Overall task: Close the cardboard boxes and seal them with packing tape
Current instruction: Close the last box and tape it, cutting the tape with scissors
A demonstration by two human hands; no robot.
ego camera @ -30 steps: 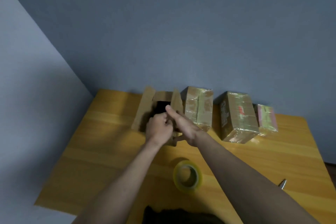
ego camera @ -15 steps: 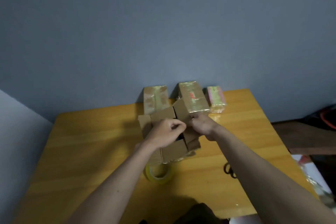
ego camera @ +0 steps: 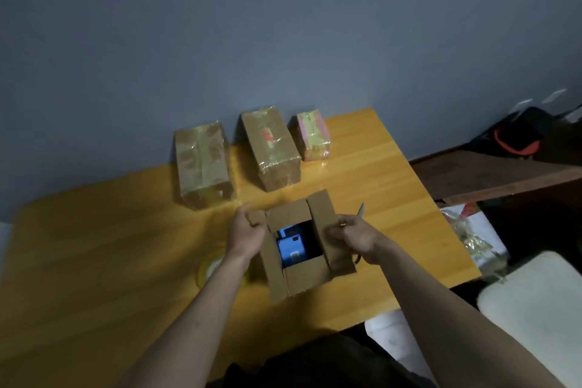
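Note:
An open cardboard box stands on the yellow wooden table right in front of me, its flaps up and a blue object showing inside. My left hand grips the left flap, fingers curled over its edge. The right flap is held by my right hand in the same way. A roll of clear packing tape lies on the table to the left of the box, partly hidden by my left forearm.
Two taped cardboard boxes and a small pink taped box stand along the wall. Scissors lie behind my right hand. Right of the table are a dark wooden board, bags and a white seat.
The open box has come from the back of the table toward me and now sits upright with both flaps held apart. The camera has swung right and down.

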